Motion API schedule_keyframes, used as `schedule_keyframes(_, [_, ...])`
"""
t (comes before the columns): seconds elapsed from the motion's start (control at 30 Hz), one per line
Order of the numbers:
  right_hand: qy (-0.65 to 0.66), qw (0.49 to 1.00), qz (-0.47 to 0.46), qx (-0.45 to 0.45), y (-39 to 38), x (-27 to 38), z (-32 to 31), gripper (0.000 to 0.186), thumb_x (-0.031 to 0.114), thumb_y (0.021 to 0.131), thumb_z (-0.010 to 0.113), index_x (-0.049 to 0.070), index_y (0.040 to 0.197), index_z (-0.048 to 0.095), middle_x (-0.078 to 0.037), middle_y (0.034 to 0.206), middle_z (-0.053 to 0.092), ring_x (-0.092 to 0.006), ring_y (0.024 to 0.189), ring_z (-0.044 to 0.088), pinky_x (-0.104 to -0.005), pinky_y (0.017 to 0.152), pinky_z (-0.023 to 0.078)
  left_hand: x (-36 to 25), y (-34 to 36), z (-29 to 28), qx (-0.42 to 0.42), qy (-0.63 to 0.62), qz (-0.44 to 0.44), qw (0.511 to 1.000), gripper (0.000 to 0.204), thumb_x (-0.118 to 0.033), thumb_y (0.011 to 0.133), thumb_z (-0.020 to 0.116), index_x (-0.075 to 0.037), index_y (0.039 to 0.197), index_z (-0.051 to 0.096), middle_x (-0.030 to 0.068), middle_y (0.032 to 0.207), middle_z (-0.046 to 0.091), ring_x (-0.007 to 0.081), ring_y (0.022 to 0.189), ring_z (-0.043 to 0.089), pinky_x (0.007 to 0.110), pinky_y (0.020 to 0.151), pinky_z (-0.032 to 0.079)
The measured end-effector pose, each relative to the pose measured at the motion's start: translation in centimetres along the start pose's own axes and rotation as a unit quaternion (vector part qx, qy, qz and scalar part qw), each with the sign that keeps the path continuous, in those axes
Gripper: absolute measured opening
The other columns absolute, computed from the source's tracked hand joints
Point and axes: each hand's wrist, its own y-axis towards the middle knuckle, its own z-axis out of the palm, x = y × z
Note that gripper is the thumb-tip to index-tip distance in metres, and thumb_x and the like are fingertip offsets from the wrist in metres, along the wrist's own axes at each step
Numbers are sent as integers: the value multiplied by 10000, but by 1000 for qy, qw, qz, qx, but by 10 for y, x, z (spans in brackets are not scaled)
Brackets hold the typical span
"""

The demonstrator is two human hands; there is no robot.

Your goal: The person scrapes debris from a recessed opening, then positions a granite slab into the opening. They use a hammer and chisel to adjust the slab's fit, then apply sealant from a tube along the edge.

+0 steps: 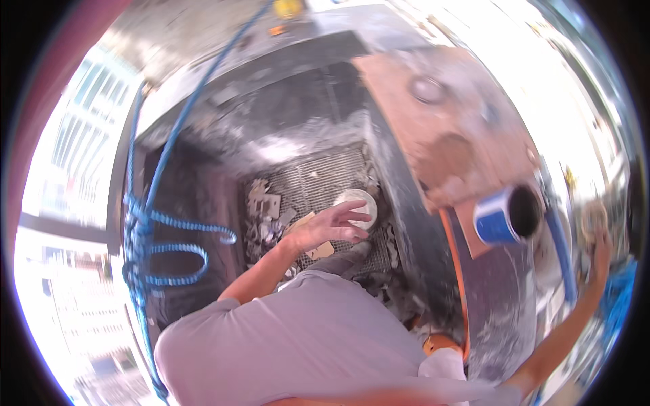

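Note:
My left hand (335, 222) hangs over the floor of a dark-walled box-like platform, fingers spread and nothing in them. Beneath it, partly covered by the fingers, is a round white bucket or lid (364, 200). At the far right my right arm stretches out beyond the platform wall. My right hand (600, 249) is small and blurred beside a tan ring-shaped thing (595, 218). Whether the fingers grip that ring is not clear. Nearer in, a blue and white can (495, 218) with a dark opening lies tilted or on its side on a board.
A stained brown board (440, 128) lies along the right wall, a round lid-like thing (426, 89) on it. Knotted blue rope (139, 230) hangs at the left. Scraps and rubble (265, 210) litter the ribbed floor (318, 177). An orange strap (457, 271) runs down the right wall.

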Motion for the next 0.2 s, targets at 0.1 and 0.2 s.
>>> schedule_keyframes(0.1, [-27, 994, -85, -65, -21, 60, -8, 390, 467, 1097, 673, 93, 1207, 674, 18, 864, 610, -65, 605, 495, -269, 519, 383, 5, -41, -34, -151, -58, 118, 980, 408, -293, 987, 847, -71, 1248, 625, 176, 1413, 646, 262, 1184, 722, 414, 1064, 598])
schedule_keyframes(0.2, [-79, 976, -158, -123, -77, 169, 5, 445, 467, 1099, 662, 69, 1297, 648, -25, 947, 642, -102, 645, 529, -292, 561, 426, -10, -77, -72, -290, -64, 213, 931, 135, -85, 995, 825, -83, 935, 705, 101, 1168, 774, 152, 1065, 728, 343, 985, 605])
